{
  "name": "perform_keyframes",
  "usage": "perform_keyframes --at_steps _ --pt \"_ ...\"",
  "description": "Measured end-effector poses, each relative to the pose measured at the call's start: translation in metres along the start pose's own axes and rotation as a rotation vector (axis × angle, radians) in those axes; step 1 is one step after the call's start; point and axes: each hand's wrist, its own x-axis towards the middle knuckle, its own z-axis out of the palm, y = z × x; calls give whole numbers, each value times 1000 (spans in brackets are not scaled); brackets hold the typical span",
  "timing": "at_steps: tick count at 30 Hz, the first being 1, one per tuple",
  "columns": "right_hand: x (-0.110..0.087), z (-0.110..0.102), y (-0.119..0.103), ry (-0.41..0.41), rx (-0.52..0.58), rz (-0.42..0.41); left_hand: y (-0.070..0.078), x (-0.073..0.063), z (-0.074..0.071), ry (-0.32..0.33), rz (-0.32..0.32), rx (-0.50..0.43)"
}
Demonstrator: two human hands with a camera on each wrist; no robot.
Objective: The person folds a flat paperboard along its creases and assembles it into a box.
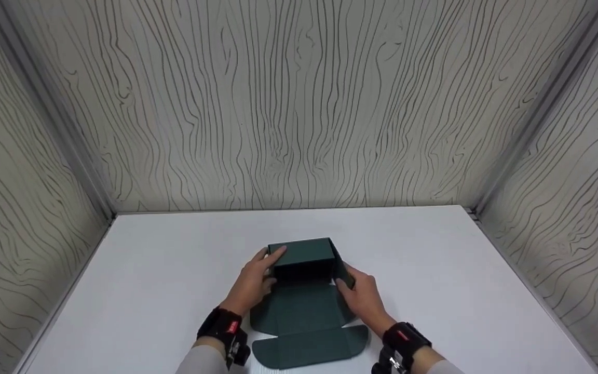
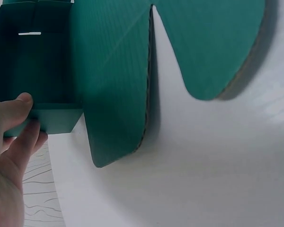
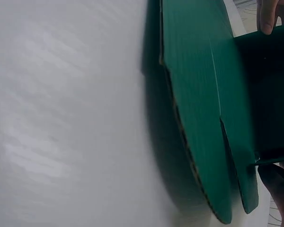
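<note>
Part-folded green box near the counter's 6 o'clock, lid spread toward 6.
Left grip pinches its wall at 9 o'clock, right grip the one at 3; even pressure, keeping both walls square, should fold it without creasing. The left wristband's red tag bears lettering too small to read.

Wood-grain walls — three — border a white table.
</note>
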Motion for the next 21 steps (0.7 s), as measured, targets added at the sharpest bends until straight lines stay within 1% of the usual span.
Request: perform_keyframes --at_steps 8,16,21 --pt "-2 3 -5 -18 -46 -43 1 0 -1 -3 -2 14" --pt "-3 5 -7 -68 -36 -15 2 0 -1 -2 -8 13" --pt "-2 5 -8 -108 -3 14 1 0 -1 1 -5 6"
